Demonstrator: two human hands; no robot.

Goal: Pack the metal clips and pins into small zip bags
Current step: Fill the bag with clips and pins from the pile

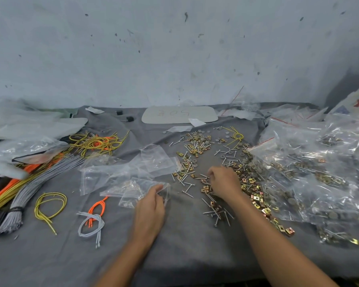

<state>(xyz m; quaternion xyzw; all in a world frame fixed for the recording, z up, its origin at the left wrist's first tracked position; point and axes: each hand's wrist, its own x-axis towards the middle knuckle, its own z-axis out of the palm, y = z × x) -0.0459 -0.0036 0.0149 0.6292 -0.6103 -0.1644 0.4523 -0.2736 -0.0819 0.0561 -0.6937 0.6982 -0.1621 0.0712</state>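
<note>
Loose brass-coloured metal clips (255,200) and thin steel pins (188,186) lie scattered in a long band over the grey cloth (180,251). My left hand (150,206) pinches the edge of a small clear zip bag (137,191) at the centre. My right hand (224,182) rests palm down on the pile, fingers curled among clips and pins; what they grasp is hidden. More empty zip bags (131,168) lie just behind the held one.
Filled zip bags (311,168) pile up on the right. Bundles of grey, yellow and orange cords (39,179) lie on the left, with small cord loops (91,222) near the front. A white plate (178,114) lies by the wall.
</note>
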